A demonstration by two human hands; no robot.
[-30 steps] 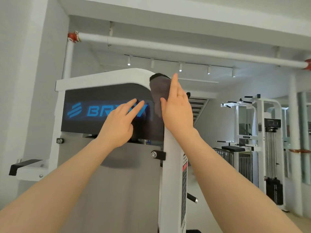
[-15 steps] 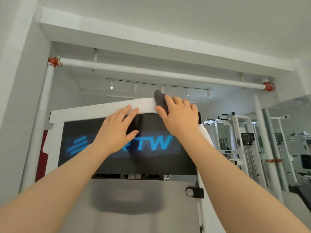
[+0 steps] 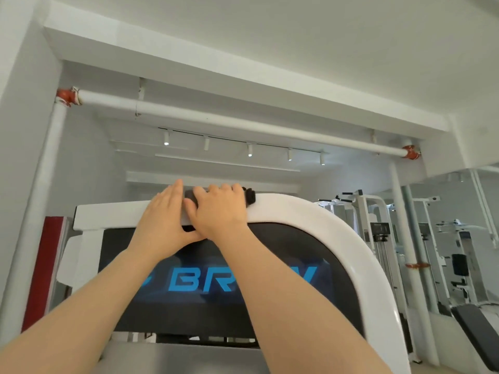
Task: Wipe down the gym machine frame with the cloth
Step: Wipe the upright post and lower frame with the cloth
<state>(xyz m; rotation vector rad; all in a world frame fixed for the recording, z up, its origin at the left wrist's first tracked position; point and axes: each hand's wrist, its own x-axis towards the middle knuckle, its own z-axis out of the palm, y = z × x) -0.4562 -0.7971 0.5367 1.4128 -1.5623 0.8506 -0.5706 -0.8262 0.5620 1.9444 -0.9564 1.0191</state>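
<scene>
Slid right along top bar since 0.5 s ago. Right hand [image 3: 220, 211] now curled over dark grey cloth [image 3: 249, 195] on white curved metal frame [image 3: 297, 209]. Left hand [image 3: 162, 211] flat, fingers straight, pressing beside, holding nothing. Top bar partly wiped; curve next.

White walls and ceiling, a white pipe [image 3: 243, 122] with red joints overhead, track spotlights [image 3: 249, 150] beyond, white weight machines [image 3: 378, 238] standing at right.
</scene>
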